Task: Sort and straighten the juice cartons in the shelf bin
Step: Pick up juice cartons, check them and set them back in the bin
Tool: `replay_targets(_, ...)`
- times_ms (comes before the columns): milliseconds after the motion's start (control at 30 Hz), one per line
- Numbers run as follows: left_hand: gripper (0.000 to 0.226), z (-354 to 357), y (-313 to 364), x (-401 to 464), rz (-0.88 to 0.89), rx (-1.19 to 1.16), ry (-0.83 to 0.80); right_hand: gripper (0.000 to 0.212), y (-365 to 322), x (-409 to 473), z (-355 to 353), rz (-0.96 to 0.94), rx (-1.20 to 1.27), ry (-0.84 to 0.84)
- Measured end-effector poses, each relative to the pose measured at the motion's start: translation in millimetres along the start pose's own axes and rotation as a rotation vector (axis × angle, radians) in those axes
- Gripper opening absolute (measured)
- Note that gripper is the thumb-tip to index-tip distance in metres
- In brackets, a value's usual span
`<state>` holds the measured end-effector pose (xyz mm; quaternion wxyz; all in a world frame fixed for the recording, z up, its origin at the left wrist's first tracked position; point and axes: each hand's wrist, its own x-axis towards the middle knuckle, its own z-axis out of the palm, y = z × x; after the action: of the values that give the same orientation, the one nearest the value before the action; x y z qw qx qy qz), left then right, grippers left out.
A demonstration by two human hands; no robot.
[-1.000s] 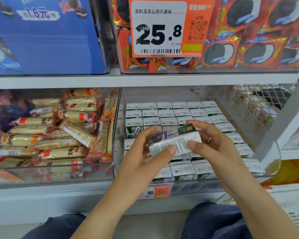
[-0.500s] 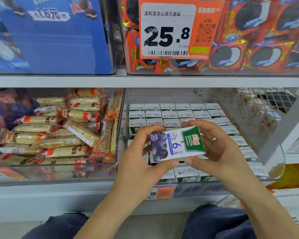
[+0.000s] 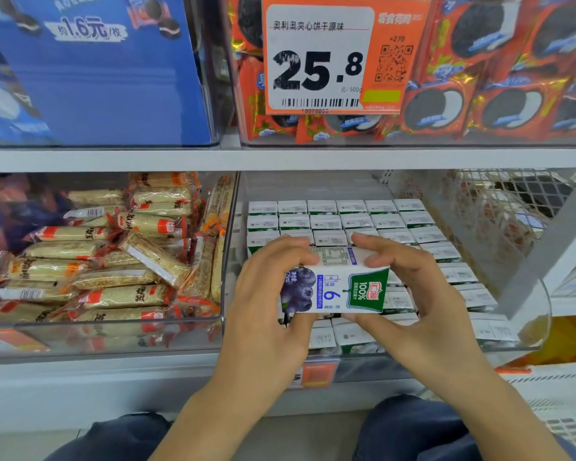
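Since half a second ago, turned a little more face-on and kept level: blueberry juice carton (image 3: 333, 287), lying on its side above the front rows of the shelf bin (image 3: 542, 314). Held at both ends, left hand (image 3: 266, 294) with fingers curled over the top edge and thumb under, right hand (image 3: 413, 287) likewise, each grip narrow and clamped on the carton. Beneath and behind, standing upright in neat rows inside the clear bin: white-topped juice cartons (image 3: 356, 221). To the left, in a neighbouring clear bin, heaped at mixed angles: wrapped snack bars (image 3: 113, 261). Above, on the upper shelf, hung on a bin of cookie packs: orange price tag (image 3: 333, 58) reading 25.8.
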<state>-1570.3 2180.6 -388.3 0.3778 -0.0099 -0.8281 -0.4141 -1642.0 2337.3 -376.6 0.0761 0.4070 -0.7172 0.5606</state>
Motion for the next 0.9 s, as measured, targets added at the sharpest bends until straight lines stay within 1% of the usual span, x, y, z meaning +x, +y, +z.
replay_targets(100,0.068,-1,1,1,-0.021,-0.038,-0.033,0.058,-2,0,-1,0.042,0.043,0.001)
replay_targets(167,0.066,-3,0,1,-0.126,-0.155,-0.099,0.054,-3,1,-3,0.095,0.073,-0.003)
replay_targets(233,0.062,-6,0,2,-0.261,-0.318,-0.183,0.056,-4,1,-5,0.152,0.125,0.026)
replay_targets(300,0.057,-5,2,2,-0.326,-0.387,-0.253,0.056,-5,1,-6,0.193,0.193,0.077)
replay_targets(367,0.054,-3,4,1,-0.326,-0.337,-0.3,0.052,-5,1,-4,0.224,0.227,0.132)
replay_targets(433,0.052,0,4,-1,-0.295,-0.206,-0.321,0.05,-5,3,0,0.269,0.209,0.187)
replay_targets(533,0.054,6,3,-5,-0.201,-0.027,-0.304,0.051,-4,4,8,0.296,0.082,0.229)
replay_targets(633,0.047,12,8,-8,-0.141,0.077,-0.228,0.055,-5,1,20,0.318,-0.079,0.186)
replay_targets(700,0.044,12,10,-8,-0.133,0.101,-0.162,0.059,-7,0,26,0.313,-0.073,0.134)
replay_targets(733,0.042,10,10,-7,-0.152,0.079,-0.124,0.058,-7,1,27,0.299,-0.011,0.112)
replay_targets(767,0.038,7,9,-5,-0.204,0.007,-0.095,0.055,-6,3,26,0.292,0.078,0.102)
replay_targets(800,0.036,3,10,-2,-0.288,-0.119,-0.077,0.051,-6,5,23,0.296,0.167,0.102)
replay_targets(867,0.039,-5,8,5,-0.478,-0.481,-0.057,0.042,-4,9,15,0.354,0.27,0.087)
replay_targets(900,0.042,-8,8,8,-0.556,-0.636,-0.045,0.037,-4,11,12,0.405,0.285,0.038)
